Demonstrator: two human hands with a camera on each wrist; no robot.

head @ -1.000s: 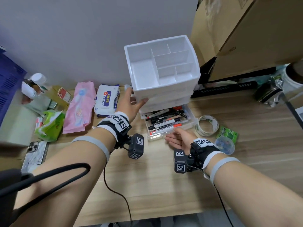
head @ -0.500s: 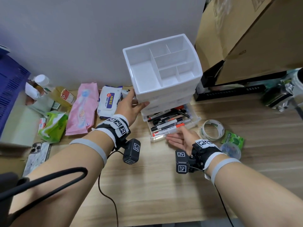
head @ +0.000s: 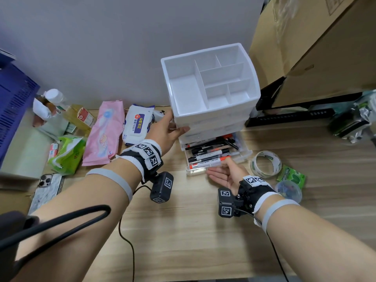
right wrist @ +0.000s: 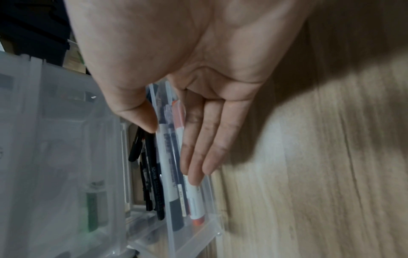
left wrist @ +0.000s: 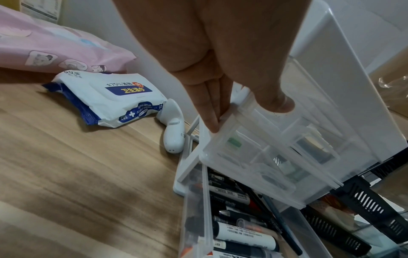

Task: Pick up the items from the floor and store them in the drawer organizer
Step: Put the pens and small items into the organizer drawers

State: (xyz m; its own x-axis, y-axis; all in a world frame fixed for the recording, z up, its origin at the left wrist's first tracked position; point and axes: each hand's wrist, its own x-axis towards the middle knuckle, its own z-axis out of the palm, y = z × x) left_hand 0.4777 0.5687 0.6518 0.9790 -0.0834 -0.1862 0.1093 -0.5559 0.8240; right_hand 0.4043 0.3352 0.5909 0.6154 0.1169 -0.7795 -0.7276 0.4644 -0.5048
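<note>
Fingers (right wrist: 199, 153) of the right hand (head: 225, 176), straight and together, press the open drawer (head: 240, 157)'s front edge.

Left hand (head: 165, 132) braces the white organizer (head: 211, 92) by the wall, right hand (head: 225, 174) flat against its open pen drawer (head: 215, 154).

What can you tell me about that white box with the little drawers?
The drawer organizer is white plastic, standing upright on the wooden floor against the wall. Its open top tray is split into several empty compartments. Below sit clear drawers; the bottom drawer is pulled out, full of pens and markers. The left hand steadies its left side, and the right hand touches the open drawer's front.
</note>
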